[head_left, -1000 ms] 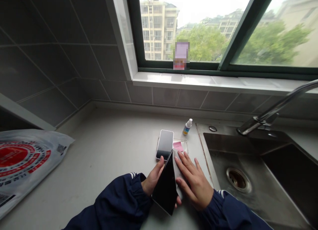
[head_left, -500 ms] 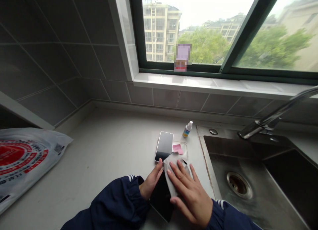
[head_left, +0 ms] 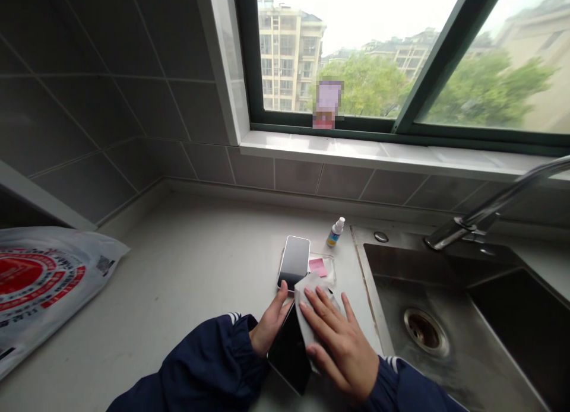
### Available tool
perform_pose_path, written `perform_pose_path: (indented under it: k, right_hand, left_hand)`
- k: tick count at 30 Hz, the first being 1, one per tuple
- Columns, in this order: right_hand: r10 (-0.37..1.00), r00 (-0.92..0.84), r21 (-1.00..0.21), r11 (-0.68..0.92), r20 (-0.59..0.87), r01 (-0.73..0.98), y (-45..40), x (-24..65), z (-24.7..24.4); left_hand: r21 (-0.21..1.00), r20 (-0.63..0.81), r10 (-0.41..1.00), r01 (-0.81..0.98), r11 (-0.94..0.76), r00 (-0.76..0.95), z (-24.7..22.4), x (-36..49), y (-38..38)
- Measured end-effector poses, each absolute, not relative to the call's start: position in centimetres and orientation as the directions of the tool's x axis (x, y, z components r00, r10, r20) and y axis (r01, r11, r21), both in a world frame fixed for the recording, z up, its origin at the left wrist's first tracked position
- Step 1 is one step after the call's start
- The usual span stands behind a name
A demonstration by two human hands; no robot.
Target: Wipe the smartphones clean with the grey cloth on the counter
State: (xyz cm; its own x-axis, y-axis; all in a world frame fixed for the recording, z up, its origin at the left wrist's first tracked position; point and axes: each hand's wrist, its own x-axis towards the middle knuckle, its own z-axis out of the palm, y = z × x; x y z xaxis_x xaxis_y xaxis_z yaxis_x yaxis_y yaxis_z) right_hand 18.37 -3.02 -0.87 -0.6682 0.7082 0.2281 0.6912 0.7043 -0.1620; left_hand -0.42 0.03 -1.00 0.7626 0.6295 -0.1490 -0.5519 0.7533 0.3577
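My left hand grips a black smartphone along its left edge, thumb pointing up and the fingers mostly hidden beneath it. The phone is tilted, its dark face up. Over its upper right part lies a pale grey-white wipe. My right hand rests flat on that wipe with its fingers stretched and spread, pressing it against the phone. Just beyond lies a second phone with a white rim and a grey screen. Beside it a clear phone case lies with a pink slip on it.
A small white-capped spray bottle stands behind the case. On the right is a steel sink with a chrome faucet. A plastic bag with red print lies on the counter at left. A windowsill runs along the back.
The wipe and right hand have shifted very slightly on the phone. The left thumb has moved up a little. Everything else looks the same apart from a small camera movement.
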Motion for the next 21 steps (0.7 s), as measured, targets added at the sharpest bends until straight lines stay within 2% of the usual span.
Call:
perform_pose_path:
  k: [5,8,13,16,18,21]
  right_hand:
    - [0.751,-0.620,-0.201,0.659,0.228,0.724,-2.9,18.6,-1.3]
    - [0.710,-0.654,-0.212,0.703,0.263,0.678,-3.6,17.9,-0.7]
    - [0.624,-0.724,-0.204,0.781,0.295,0.591,-4.3,17.2,0.1]
    - [0.662,-0.699,-0.201,0.749,0.270,0.632,-3.5,18.1,-0.3]
    - [0.704,-0.669,-0.203,0.710,0.237,0.674,-2.7,18.9,-0.7]
    - [0.747,-0.624,-0.220,0.665,0.229,0.714,-2.2,19.5,-1.2]
  left_hand:
    - [0.359,-0.153,0.606,-0.528,0.770,0.781,-1.5,-0.6,0.1]
    - [0.346,-0.171,0.624,-0.546,0.763,0.762,-1.1,-0.4,0.0]
    - [0.244,-0.233,0.607,-0.558,0.793,0.760,-0.7,-0.2,-0.1]
    - [0.314,-0.177,0.620,-0.553,0.772,0.765,-0.8,-0.4,0.0]
    - [0.377,-0.142,0.560,-0.479,0.793,0.816,-0.9,-0.7,0.1]
    - [0.409,-0.143,0.459,-0.370,0.834,0.877,-0.9,-1.0,0.0]
